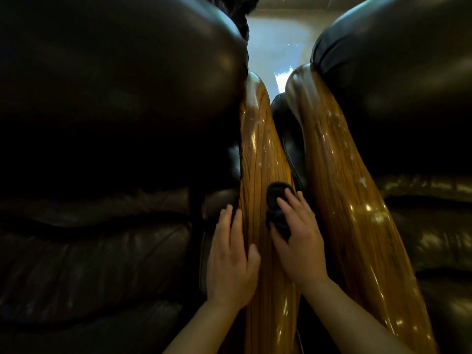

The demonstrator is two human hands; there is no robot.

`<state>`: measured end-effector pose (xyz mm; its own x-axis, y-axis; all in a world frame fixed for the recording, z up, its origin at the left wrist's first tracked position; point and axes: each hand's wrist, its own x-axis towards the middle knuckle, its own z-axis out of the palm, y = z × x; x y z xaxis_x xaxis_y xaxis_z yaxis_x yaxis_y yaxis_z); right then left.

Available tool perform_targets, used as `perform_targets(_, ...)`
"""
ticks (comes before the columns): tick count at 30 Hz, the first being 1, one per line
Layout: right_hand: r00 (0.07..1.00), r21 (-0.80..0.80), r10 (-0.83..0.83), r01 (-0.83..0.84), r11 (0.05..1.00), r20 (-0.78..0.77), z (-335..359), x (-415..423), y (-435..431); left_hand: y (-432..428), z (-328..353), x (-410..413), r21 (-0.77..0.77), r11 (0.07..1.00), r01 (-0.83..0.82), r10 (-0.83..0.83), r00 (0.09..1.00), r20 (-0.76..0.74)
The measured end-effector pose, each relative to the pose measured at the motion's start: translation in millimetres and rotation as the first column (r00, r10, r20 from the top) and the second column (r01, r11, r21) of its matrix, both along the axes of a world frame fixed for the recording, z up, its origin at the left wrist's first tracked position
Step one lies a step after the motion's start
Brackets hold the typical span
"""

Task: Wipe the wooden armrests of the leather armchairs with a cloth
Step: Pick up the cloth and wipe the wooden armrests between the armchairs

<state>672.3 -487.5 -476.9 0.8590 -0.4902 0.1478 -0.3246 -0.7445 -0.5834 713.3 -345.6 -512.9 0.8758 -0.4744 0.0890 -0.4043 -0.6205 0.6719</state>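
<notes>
Cloth (277, 208) under right hand (298, 241), on left armrest (258, 154), left hand (229, 259) alongside

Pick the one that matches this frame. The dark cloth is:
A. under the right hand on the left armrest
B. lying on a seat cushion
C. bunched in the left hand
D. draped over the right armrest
A: the right hand presses the dark cloth onto the left armrest; the left hand lies bare beside it.

A sitting room or lounge, home or lobby I cannot tell. Two dark leather armchairs (115, 149) (396, 85) stand side by side, each with a glossy wooden armrest (258, 149) (339, 175), the two close together. Between their backs a pale, shiny floor (278, 42) shows under dim light.
</notes>
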Motion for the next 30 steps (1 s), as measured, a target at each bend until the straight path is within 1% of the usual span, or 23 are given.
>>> perform_targets(1, 0.999, 0.029, -0.038, 0.038, 0.999, 0.004, 0.3, 3.2, 3.4, -10.7, 6.1, 11.8, -0.050, 0.998, -0.033, 0.031, 0.999, -0.033)
perform_targets(3, 1.000, -0.020, -0.002, 0.001, 1.000, -0.024, -5.2, -11.2, 11.4, -31.0, 15.5, 30.3, -0.086, 0.996, -0.037, 0.031, 0.997, -0.070)
perform_targets(5, 0.996, -0.050, 0.082, -0.084, 0.995, -0.044, -12.8, -37.7, 19.7, -41.8, 16.8, 38.6, -0.064, 0.998, -0.014, 0.009, 0.997, -0.083)
perform_targets(7, 0.994, -0.006, 0.109, -0.109, 0.994, -0.028, -14.6, -46.8, 22.1, -43.7, 14.5, 39.5, -0.027, 1.000, -0.010, 0.008, 0.997, -0.072)
perform_targets(8, 0.997, 0.012, 0.080, -0.080, 0.997, -0.003, -14.9, -38.6, 19.0, -43.6, 12.8, 39.1, -0.014, 1.000, -0.009, 0.008, 0.998, -0.063)
perform_targets(12, 0.987, 0.128, -0.158, 0.152, 0.980, 0.040, 1.8, 29.5, -3.5, -42.9, 10.9, 39.9, 0.030, 1.000, -0.001, 0.003, 0.999, -0.050)
perform_targets(13, 0.983, 0.168, -0.180, 0.172, 0.971, 0.034, 4.5, 37.7, -9.0, -43.2, 11.2, 40.2, 0.040, 0.999, -0.005, 0.007, 0.999, -0.052)
perform_targets(16, 0.993, 0.160, -0.117, 0.116, 0.980, -0.005, 0.3, 13.4, -5.7, -42.8, 12.0, 37.3, 0.047, 0.999, -0.007, 0.010, 0.997, -0.075)
perform_targets(18, 0.998, 0.189, -0.068, 0.067, 0.980, -0.002, -3.2, -17.8, 4.6, -43.3, 12.1, 37.5, 0.046, 0.999, -0.012, 0.016, 0.997, -0.072)
perform_targets(20, 0.999, 0.218, -0.044, 0.038, 0.975, 0.021, -6.0, -21.9, -1.2, -44.2, 10.0, 37.6, 0.064, 0.998, -0.025, 0.028, 0.999, -0.042)
perform_targets(22, 0.998, 0.236, -0.061, 0.053, 0.970, 0.026, -1.8, 10.6, -21.0, -46.0, 5.5, 37.5, 0.109, 0.993, -0.036, 0.033, 0.999, 0.025)
perform_targets(25, 0.999, 0.180, -0.031, 0.027, 0.983, 0.021, 12.0, 66.0, -46.8, -48.2, 0.0, 38.5, 0.227, 0.973, -0.050, 0.028, 0.995, 0.099)
perform_targets(27, 1.000, 0.165, 0.024, -0.024, 0.986, 0.001, 12.0, 61.1, -47.3, -47.9, 0.3, 37.3, 0.293, 0.955, -0.038, 0.004, 0.993, 0.116)
perform_targets(30, 0.988, 0.129, 0.154, -0.153, 0.980, -0.004, 2.8, 7.9, -36.7, -47.5, 6.7, 36.1, 0.341, 0.940, 0.022, -0.083, 0.983, 0.165)
